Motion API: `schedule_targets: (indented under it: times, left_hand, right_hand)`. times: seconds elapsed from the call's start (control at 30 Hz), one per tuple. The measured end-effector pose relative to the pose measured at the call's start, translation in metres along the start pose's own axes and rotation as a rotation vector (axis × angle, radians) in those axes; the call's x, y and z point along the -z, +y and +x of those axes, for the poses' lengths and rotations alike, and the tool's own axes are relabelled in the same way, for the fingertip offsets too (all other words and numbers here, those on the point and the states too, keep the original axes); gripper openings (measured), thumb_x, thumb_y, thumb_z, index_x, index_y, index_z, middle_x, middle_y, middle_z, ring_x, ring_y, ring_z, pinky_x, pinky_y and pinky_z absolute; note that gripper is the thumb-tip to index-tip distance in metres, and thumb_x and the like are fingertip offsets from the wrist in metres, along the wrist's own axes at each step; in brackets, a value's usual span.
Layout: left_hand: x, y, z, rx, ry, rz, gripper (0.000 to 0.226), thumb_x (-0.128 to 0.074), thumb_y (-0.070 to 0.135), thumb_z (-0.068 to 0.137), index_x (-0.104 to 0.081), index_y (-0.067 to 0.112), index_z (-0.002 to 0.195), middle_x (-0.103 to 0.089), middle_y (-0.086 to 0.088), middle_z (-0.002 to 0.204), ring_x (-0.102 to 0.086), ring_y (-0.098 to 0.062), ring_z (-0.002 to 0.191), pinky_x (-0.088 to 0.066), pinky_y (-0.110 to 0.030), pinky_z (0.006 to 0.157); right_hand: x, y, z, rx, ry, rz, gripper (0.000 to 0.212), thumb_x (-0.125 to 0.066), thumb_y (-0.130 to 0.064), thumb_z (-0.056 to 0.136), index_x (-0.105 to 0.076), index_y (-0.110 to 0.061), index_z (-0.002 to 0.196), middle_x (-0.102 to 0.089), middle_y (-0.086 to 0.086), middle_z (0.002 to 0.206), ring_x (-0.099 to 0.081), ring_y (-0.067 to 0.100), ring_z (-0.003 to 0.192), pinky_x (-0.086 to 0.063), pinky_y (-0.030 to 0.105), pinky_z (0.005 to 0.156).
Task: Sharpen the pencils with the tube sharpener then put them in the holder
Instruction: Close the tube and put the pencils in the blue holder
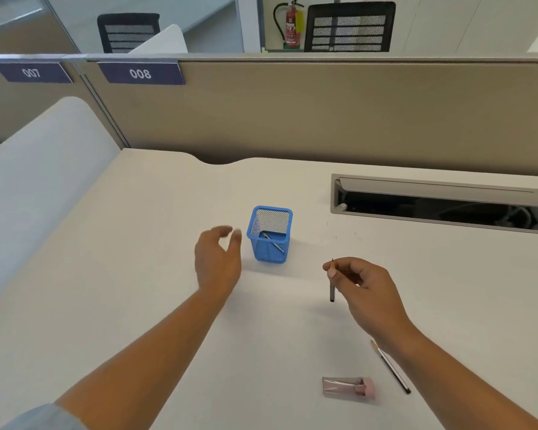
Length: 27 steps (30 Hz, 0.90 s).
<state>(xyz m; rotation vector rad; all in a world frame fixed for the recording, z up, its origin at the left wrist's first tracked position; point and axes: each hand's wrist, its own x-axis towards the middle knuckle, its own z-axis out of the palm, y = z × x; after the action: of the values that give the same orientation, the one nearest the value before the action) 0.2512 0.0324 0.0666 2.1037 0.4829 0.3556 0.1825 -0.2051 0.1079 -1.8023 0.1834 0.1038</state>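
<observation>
Blue wire-mesh holder [270,234], square in section, stands upright near the middle of a white desk [137,274]; one pencil [274,242] already leans inside it, visible through the mesh. Left hand [216,259] hovers just beside the holder's left wall, fingers spread and curled, gripping nothing and not touching the mesh (the fingertips are blurred). Right hand [365,288] is raised to the right of the holder, well apart from it, thumb and forefinger pinched on a short dark pencil [332,283] held nearly vertical, sharpened tip upward, lower end hanging free above the desk. Nearer the viewer, a second dark pencil [390,366] lies flat on the desk, running diagonally with its point toward the right wrist. Just left of its far end lies the tube sharpener [348,387], on its side: a clear tube with a pink cap at its right end. Beyond the holder, a cable tray [441,203] is set into the desk, its lid propped open. A beige partition [323,113] backs the desk and carries labels reading 007 and 008.
</observation>
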Motion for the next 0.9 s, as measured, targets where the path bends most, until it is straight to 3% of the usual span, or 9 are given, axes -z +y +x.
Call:
schedule_targets:
  times: [0.1,0.27,0.4,0.53,0.67,0.9]
  left_hand:
    - [-0.001,-0.046,-0.034,-0.008,-0.081,0.216,0.035,-0.057,0.036,0.093,-0.059,0.015,0.120,-0.061,-0.005,0.123,-0.055,-0.026,0.117,-0.042,-0.041,0.102]
    - [-0.008,-0.081,-0.074,-0.270,-0.189,0.579,0.056,-0.034,0.053,0.091,-0.052,0.017,0.130,-0.047,0.000,0.145,-0.036,-0.022,0.139,-0.025,-0.039,0.116]
    - [-0.010,-0.078,-0.072,-0.302,-0.166,0.613,0.052,-0.038,0.054,0.091,-0.055,0.018,0.125,-0.051,0.000,0.141,-0.040,-0.023,0.136,-0.031,-0.042,0.113]
    - [-0.011,-0.078,-0.073,-0.304,-0.157,0.629,0.049,-0.042,0.052,0.091,-0.055,0.018,0.124,-0.053,0.000,0.139,-0.042,-0.023,0.135,-0.033,-0.043,0.112]
    - [-0.011,-0.077,-0.073,-0.303,-0.154,0.639,0.048,-0.043,0.052,0.091,-0.056,0.018,0.123,-0.053,0.000,0.139,-0.042,-0.023,0.135,-0.033,-0.043,0.112]
    - [-0.012,-0.076,-0.073,-0.288,-0.160,0.652,0.048,-0.045,0.051,0.091,-0.056,0.019,0.124,-0.053,-0.001,0.140,-0.042,-0.023,0.135,-0.033,-0.043,0.113]
  right_hand:
    - [-0.005,-0.007,0.008,0.041,-0.009,-0.073,0.011,-0.069,-0.013,0.089,-0.075,-0.023,0.090,-0.076,-0.006,0.088,-0.065,-0.003,0.073,-0.049,0.006,0.066]
    - [-0.020,-0.030,0.034,0.135,0.022,-0.127,0.011,-0.072,-0.013,0.086,-0.074,-0.022,0.093,-0.075,-0.006,0.085,-0.070,0.006,0.078,-0.053,0.014,0.071]
    - [-0.037,-0.052,0.062,0.216,0.031,-0.187,0.010,-0.067,-0.017,0.090,-0.075,-0.021,0.094,-0.074,-0.008,0.084,-0.070,0.007,0.081,-0.053,0.014,0.071]
    - [-0.053,-0.061,0.086,0.274,0.044,-0.281,0.008,-0.067,-0.017,0.090,-0.075,-0.019,0.092,-0.071,-0.010,0.082,-0.064,0.004,0.072,-0.047,0.005,0.057]
    - [-0.067,-0.053,0.101,0.259,0.020,-0.424,0.004,-0.071,-0.017,0.085,-0.074,-0.021,0.087,-0.073,-0.006,0.081,-0.068,0.011,0.075,-0.056,0.022,0.064]
    - [-0.071,-0.042,0.104,0.250,0.014,-0.677,0.005,-0.070,-0.022,0.080,-0.070,-0.026,0.082,-0.073,-0.008,0.082,-0.067,0.014,0.079,-0.058,0.033,0.072]
